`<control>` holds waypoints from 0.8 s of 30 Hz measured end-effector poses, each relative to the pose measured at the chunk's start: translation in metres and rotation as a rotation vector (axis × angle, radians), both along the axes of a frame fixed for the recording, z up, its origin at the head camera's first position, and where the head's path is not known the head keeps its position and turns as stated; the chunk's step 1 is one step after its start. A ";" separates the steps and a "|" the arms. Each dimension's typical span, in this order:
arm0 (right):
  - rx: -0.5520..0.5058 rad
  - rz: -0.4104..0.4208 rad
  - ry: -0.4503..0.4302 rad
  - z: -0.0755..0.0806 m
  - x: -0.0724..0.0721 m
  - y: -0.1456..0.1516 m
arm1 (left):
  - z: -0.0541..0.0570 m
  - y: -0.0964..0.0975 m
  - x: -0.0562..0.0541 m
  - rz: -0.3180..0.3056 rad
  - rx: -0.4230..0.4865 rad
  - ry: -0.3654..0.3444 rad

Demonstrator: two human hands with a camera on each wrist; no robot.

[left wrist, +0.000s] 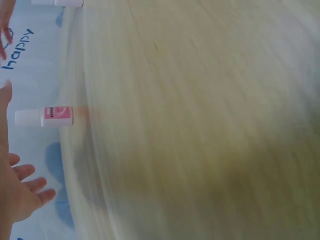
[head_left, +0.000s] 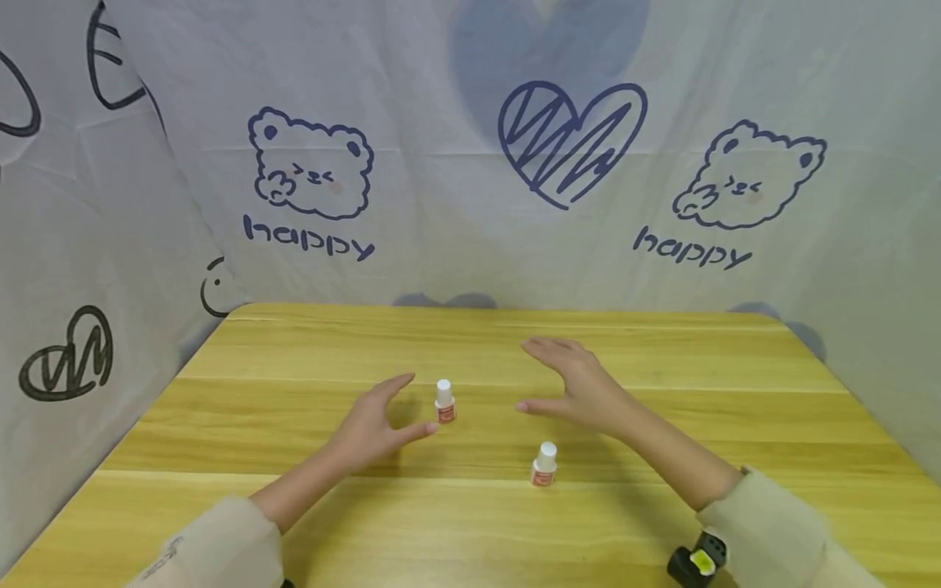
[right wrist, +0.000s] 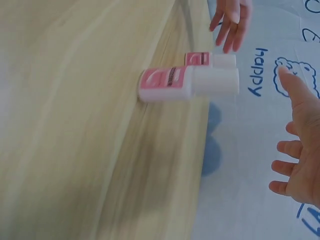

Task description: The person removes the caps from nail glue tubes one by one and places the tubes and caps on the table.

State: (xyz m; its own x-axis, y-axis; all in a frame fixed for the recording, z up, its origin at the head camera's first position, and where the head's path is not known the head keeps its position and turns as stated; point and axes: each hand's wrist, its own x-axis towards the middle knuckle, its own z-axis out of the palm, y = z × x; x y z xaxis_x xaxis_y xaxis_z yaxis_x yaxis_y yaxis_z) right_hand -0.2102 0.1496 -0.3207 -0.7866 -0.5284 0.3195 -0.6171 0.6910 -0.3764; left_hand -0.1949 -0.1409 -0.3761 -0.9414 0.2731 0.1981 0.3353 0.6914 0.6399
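The far bottle [head_left: 444,402] stood upright on the table [head_left: 309,531], left of the near bottle [head_left: 544,465], also upright. The left hand [head_left: 371,426], fingers spread and empty, had its thumb just beside the far bottle; a careless inward sweep might have toppled it. The right hand [head_left: 584,389], fingers extended, held nothing; a low wrist could have knocked the near bottle.

smooth plastic bottles [head_left: 544,465]; wood-grained tabletop [head_left: 412,523]; matt, creased cloth backdrop [head_left: 441,220].
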 end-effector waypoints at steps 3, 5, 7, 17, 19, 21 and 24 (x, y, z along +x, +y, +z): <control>-0.028 0.022 -0.005 0.002 -0.005 -0.010 | -0.004 0.005 -0.004 0.000 0.046 -0.010; -0.056 0.035 -0.007 0.003 -0.009 -0.018 | -0.007 0.007 -0.007 0.005 0.074 -0.024; -0.087 0.043 -0.015 0.003 -0.013 -0.025 | -0.009 0.008 -0.009 0.010 0.104 -0.041; -0.136 -0.007 -0.198 0.000 -0.027 -0.053 | -0.016 0.015 -0.015 0.004 0.201 -0.111; -0.132 -0.005 -0.213 0.000 -0.028 -0.057 | -0.016 0.016 -0.016 0.017 0.208 -0.122; -0.130 -0.001 -0.227 -0.001 -0.029 -0.062 | -0.017 0.017 -0.017 0.030 0.214 -0.122; -0.144 0.006 -0.251 -0.004 -0.031 -0.068 | -0.018 0.019 -0.019 0.035 0.217 -0.104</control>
State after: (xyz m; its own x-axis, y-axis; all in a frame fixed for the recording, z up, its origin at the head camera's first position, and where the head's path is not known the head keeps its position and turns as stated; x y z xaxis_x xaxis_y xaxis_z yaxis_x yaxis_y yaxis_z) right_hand -0.2411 0.0818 -0.3243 -0.8475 -0.4967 0.1873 -0.4962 0.6158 -0.6120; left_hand -0.2140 -0.1220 -0.3943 -0.9679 0.2017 0.1497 0.2378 0.5443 0.8045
